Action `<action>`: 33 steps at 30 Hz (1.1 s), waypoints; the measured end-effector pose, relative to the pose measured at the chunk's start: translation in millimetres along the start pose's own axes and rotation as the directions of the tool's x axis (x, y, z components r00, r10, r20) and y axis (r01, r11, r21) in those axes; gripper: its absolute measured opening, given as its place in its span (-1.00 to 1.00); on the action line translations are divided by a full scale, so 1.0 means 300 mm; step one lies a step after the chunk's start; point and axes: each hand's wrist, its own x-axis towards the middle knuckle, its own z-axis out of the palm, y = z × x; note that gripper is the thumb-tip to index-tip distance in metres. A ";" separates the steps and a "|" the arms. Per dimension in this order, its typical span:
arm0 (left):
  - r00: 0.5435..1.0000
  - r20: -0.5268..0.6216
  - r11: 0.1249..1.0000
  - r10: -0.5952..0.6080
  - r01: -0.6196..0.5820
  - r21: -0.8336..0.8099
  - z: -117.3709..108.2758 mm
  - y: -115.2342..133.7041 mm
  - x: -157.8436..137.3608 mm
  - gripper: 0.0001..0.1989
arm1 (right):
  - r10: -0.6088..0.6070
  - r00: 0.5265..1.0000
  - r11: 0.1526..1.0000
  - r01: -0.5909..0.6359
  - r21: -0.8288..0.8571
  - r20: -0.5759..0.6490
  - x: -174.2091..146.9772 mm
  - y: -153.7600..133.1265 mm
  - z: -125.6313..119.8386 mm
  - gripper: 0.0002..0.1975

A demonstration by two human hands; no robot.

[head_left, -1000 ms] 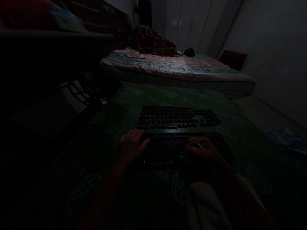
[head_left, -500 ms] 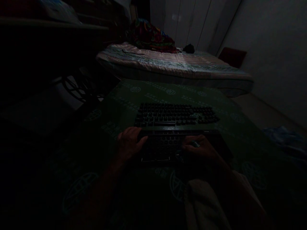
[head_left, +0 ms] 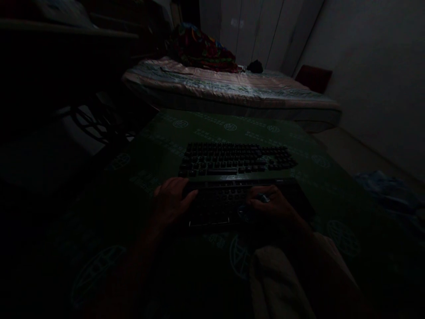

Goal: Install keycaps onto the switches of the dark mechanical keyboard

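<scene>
The green printed table (head_left: 206, 128) fills a dim bedroom, a striped bed (head_left: 232, 86) at twelve o'clock. The flat, black keyboard (head_left: 212, 206) lies nine-to-three, just six o'clock of small blocky keys (head_left: 215, 157). Left hand (head_left: 170, 195) touches its nine-o'clock end — grip unclear; right hand (head_left: 269, 203) clenches something pale (head_left: 264, 198).

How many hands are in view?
2: the left hand at the left end of the keyboard base, the right hand over its right half. No others show, though shadows are deep.
</scene>
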 end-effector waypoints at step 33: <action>1.000 0.022 1.000 0.020 -0.020 -0.011 0.003 -0.025 0.010 -0.57 | 0.068 0.998 0.998 -0.068 -0.012 0.002 -0.006 0.006 -0.107 -0.85</action>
